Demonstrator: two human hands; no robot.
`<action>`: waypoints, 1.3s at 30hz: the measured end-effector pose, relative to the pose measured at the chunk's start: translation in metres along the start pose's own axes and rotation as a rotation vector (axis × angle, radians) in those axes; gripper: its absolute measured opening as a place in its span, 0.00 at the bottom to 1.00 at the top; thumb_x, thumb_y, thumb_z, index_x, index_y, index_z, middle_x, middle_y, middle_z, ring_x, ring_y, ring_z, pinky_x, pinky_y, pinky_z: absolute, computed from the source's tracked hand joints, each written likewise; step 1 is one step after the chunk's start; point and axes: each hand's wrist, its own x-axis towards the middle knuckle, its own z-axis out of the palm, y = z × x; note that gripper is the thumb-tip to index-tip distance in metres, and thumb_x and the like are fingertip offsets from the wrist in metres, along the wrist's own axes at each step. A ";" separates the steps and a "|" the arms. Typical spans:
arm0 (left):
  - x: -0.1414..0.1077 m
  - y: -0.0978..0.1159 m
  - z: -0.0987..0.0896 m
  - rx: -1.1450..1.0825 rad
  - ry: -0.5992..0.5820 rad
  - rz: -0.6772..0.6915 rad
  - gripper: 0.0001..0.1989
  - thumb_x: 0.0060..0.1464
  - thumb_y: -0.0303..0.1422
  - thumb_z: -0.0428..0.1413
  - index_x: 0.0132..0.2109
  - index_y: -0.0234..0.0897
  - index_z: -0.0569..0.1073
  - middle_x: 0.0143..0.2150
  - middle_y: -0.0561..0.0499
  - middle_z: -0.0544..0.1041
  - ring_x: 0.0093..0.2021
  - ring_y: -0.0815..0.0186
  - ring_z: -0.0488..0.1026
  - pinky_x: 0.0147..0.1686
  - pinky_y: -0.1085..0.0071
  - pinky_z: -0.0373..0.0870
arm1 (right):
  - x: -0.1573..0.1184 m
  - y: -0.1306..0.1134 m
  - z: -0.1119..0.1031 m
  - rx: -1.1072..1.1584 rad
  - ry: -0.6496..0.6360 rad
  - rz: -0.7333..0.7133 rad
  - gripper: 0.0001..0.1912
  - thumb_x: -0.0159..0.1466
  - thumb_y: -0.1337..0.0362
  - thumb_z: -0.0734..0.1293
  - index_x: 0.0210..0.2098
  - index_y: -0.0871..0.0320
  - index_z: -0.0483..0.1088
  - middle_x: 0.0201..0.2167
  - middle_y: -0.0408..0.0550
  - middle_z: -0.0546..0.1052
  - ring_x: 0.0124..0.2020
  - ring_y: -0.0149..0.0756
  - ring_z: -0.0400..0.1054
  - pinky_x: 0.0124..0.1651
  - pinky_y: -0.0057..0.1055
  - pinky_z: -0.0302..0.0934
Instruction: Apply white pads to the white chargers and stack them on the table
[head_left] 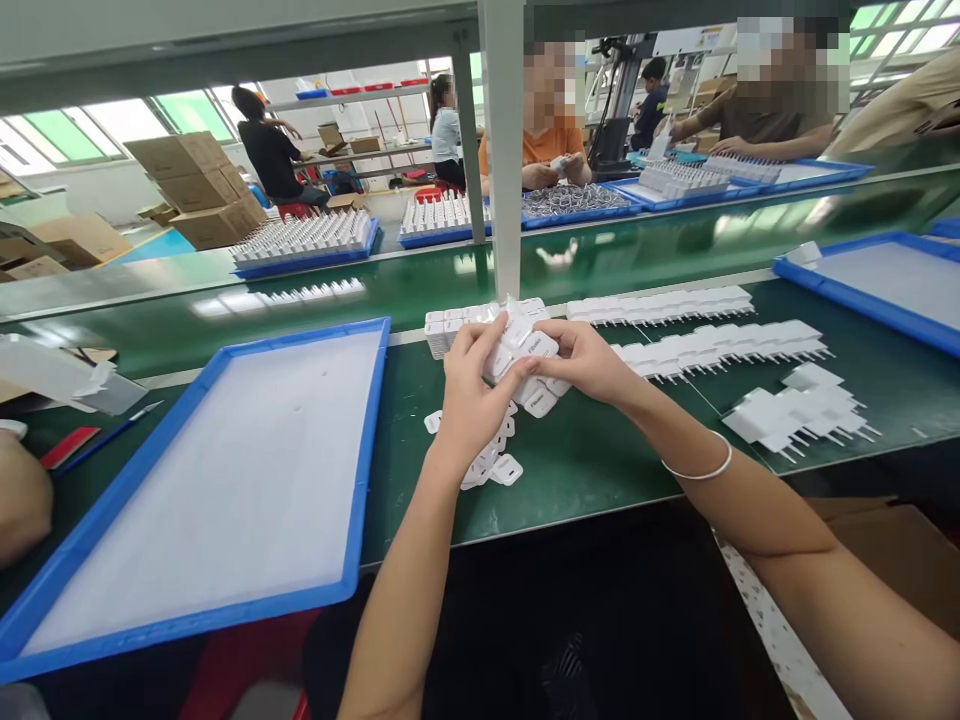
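My left hand (480,385) and my right hand (589,362) meet above the green bench, fingers closed on a sheet of white rounded cards (517,338) with small dark print. Part of the sheet is hidden by my fingers. Just behind my left hand stands a stack of similar white cards (444,328). Below it, loose white cards (506,470) lie scattered on the bench, partly under my left wrist. To the right of my hands, white flat pieces with thin prongs lie in a back row (667,304), a middle row (739,345) and a front cluster (795,408).
A blue-rimmed tray (365,450) with a white lining is on my left; a similar tray (855,298) sits far right. A white post (501,150) rises behind my hands. Another person's hand (21,495) shows at the left edge, near a blue pen (112,437). Co-workers sit beyond.
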 end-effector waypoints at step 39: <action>0.010 -0.018 -0.020 0.220 0.203 -0.157 0.21 0.69 0.38 0.47 0.26 0.40 0.59 0.23 0.53 0.65 0.24 0.67 0.59 0.28 0.67 0.54 | -0.005 -0.014 -0.011 0.164 0.045 0.262 0.14 0.44 0.63 0.80 0.24 0.59 0.74 0.22 0.42 0.73 0.22 0.29 0.65 0.23 0.27 0.55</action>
